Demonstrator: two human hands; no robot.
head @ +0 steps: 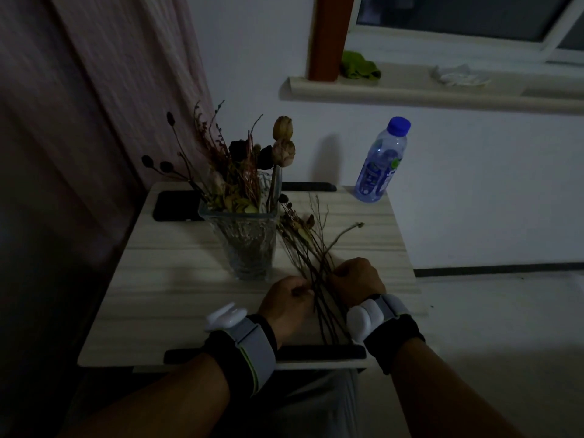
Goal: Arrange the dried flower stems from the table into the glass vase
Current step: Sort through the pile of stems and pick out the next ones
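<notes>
Left hand [286,303] and right hand [357,278], fingers curled, both grip the loose dried stems [311,248] lying near the table's [177,279] front edge, just right of the glass vase [249,238], which stands mid-table holding dried flowers.

Bare forearms, no sleeves. Left wrist [243,349]: black cuff, grey strap over it with thin green edge line, white rounded pod on top. Right wrist [384,320]: same black cuff, grey strap, white rounded pod. Grey trousers [319,403] below.
</notes>
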